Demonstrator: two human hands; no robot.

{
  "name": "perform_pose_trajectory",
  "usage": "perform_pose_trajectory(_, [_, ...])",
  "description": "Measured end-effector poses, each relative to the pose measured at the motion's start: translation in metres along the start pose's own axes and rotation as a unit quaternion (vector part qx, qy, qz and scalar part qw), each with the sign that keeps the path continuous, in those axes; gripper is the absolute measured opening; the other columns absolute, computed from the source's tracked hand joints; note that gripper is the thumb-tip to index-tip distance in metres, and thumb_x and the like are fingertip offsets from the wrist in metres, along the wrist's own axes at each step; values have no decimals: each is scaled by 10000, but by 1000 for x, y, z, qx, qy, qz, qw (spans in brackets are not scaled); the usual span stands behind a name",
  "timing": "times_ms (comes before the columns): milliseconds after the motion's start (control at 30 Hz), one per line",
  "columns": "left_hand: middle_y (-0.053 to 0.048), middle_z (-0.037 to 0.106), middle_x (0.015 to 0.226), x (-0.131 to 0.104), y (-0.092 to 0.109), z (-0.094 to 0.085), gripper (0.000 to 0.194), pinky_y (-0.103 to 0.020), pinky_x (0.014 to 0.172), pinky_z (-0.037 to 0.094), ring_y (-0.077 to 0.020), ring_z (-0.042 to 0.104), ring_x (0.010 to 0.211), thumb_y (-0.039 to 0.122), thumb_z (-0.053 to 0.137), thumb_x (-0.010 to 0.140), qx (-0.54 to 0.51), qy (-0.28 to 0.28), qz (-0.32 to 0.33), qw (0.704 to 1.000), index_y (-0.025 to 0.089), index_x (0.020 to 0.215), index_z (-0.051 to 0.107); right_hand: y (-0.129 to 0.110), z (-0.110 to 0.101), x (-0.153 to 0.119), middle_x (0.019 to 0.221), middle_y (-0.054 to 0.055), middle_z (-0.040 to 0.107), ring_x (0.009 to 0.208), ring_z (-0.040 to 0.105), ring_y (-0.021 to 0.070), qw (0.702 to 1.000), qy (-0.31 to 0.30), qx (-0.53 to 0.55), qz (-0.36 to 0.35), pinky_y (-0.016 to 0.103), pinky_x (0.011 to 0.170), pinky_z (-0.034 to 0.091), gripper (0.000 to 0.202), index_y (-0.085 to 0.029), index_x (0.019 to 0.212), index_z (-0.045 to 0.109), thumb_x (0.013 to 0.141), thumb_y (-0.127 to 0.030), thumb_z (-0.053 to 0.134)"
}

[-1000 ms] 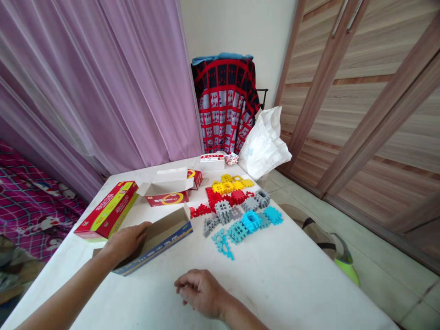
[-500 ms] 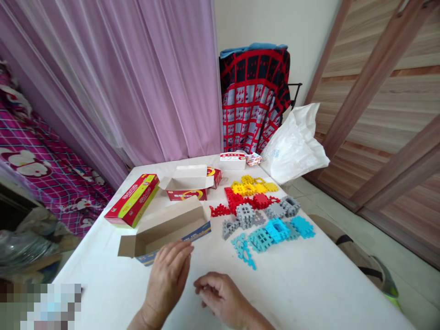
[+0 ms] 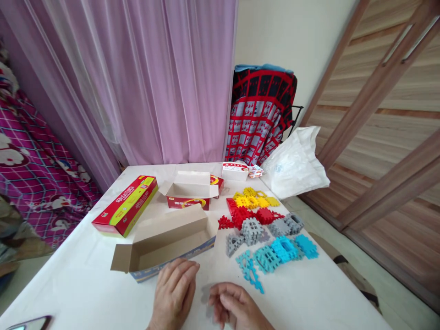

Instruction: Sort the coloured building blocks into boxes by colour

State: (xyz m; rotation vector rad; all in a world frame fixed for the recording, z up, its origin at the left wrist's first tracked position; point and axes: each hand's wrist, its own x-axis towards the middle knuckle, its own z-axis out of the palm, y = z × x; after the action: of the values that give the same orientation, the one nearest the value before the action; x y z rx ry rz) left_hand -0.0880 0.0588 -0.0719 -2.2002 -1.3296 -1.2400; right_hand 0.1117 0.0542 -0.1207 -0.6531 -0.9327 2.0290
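A: Hands, quick?
B: L hand [image 3: 175,291] is arching palm-down, fingers together; R hand [image 3: 235,305] is curling loosely beside it. Can't tell if either grip's clamping anything.
A: Next out?
B: Long blue cardboard box [image 3: 172,240] w/ tan inside is standing open on the white-topped bench [image 3: 85,270], just past L hand.
A: Off to the R?
B: Light-blue toothed plastic pieces [image 3: 283,250] are lying in a row, then grey ones [image 3: 252,230], red ones [image 3: 242,216] & yellow ones [image 3: 252,200]. White plastic bag's [image 3: 295,160] slumping at the far R edge.
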Motion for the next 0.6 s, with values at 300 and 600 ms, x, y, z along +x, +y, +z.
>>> perform_pose_trajectory(300, [-51,738,998,-19,-33,-8,241,-554,1128,152,-256,597,1045,180,572,831,172,63,-59,981,245,1047,657,-7,0,0,855,69,713,598,632,78,996,19,70,46,186,566,436,253,-142,911,722,773,-350,757])
perform_pose_trajectory(600, [-56,740,983,-15,-36,-5,209,-601,1083,200,-286,590,1078,178,526,843,144,56,-68,986,259,993,647,-4,-6,2,885,82,712,621,637,93,996,-3,82,27,213,584,461,285,-136,982,702,802,-355,728])
